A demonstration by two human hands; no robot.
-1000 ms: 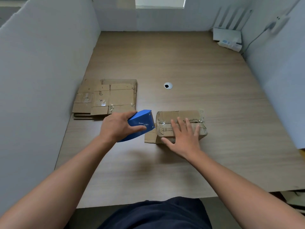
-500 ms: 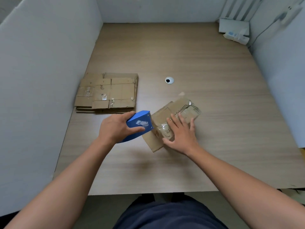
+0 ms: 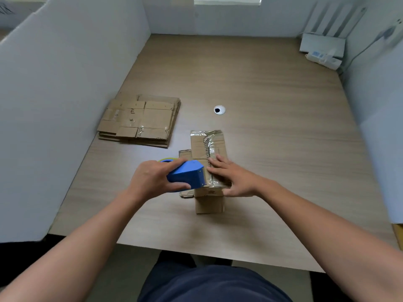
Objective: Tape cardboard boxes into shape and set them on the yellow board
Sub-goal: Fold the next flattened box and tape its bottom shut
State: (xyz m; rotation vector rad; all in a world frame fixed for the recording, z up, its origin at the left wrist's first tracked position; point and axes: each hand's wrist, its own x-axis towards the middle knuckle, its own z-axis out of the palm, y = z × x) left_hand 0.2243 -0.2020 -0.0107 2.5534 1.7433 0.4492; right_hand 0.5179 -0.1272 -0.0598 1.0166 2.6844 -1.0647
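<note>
A small cardboard box (image 3: 207, 147) with clear tape along its top seam lies on the wooden table (image 3: 261, 88), its long side pointing away from me. My left hand (image 3: 150, 177) grips a blue tape dispenser (image 3: 187, 174), whose front edge meets the near end of the box top. My right hand (image 3: 231, 174) rests flat on the box's near right part, fingers straight. A loose flap (image 3: 209, 203) hangs down at the box's near end. A sliver of yellow board (image 3: 398, 236) shows at the right edge.
A stack of flattened cardboard boxes (image 3: 139, 120) lies at the left by the white partition wall (image 3: 65, 94). A cable grommet (image 3: 219, 110) sits mid-table. A white router (image 3: 322, 43) and power strip stand in the far right corner. Another white partition lines the right side.
The box has been turned about a quarter turn, from lying crosswise to pointing away from me. The dispenser has moved onto the box's near end, and my right hand stayed on top.
</note>
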